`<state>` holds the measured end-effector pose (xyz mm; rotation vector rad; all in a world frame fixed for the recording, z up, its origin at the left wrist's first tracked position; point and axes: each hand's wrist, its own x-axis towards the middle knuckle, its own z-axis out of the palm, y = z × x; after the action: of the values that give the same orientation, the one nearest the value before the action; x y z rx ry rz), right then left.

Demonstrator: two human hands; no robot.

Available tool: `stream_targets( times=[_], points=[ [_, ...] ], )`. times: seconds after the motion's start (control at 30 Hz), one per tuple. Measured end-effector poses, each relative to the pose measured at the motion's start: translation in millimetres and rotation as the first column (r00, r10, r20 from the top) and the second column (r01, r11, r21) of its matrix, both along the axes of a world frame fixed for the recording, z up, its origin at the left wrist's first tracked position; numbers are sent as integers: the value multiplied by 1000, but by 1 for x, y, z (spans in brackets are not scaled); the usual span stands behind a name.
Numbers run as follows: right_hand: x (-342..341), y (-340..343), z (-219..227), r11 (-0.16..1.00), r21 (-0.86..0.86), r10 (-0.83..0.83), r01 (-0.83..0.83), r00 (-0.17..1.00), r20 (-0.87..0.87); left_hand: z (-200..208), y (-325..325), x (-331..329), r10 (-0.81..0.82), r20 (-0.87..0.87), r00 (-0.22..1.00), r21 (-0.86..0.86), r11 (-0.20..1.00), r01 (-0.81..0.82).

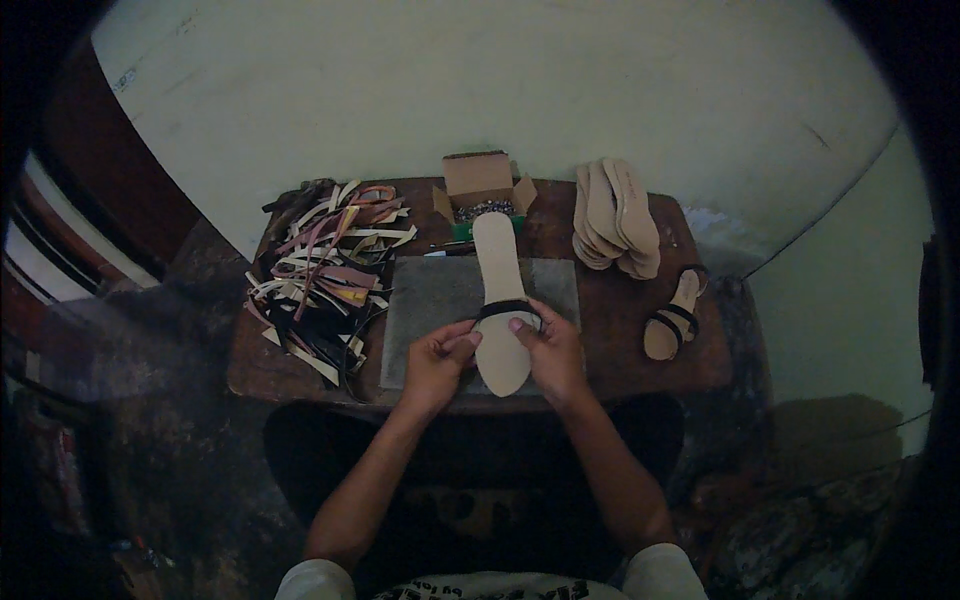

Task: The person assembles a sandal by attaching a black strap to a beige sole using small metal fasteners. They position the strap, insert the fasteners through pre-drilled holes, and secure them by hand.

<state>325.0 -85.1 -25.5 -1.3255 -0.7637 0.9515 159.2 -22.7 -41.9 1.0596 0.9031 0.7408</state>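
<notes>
Between my two hands is a beige sandal sole [503,360], its narrow end pointing away from me and its broad toe end toward me. A dark strap [505,307] crosses it near the middle. My left hand [437,362] pinches the left edge of the sole where the strap meets it. On the other side, my right hand [551,350] grips the right edge, thumb lying on top of the sole and fingers by the strap end. Beneath them lies a grey mat [430,310] on the wooden table.
Loose strips and straps [325,270] are heaped at the table's left. An open cardboard box [478,175] of small shiny pieces stands at the back. Several beige soles [618,220] are stacked at the right, near a sandal with dark straps [675,320]. A wall rises behind.
</notes>
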Motion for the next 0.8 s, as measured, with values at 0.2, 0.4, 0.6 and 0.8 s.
stream_targets(
  times=[0.2,0.4,0.6,0.8],
  points=[
    [-3,2,-2,999,1,-48,48,999,-4,2,-2,1,-14,-2,1000,66,998,14],
    [-6,1,11,1000,-4,-14,15,981,194,-2,-1,0,80,53,995,67,994,-84],
    [14,-2,-5,999,11,30,-36,951,309,6,5,-1,160,88,983,18,987,-162],
    [3,-6,20,996,76,-74,44,893,445,10,6,-6,201,11,979,69,977,-202]
  ],
)
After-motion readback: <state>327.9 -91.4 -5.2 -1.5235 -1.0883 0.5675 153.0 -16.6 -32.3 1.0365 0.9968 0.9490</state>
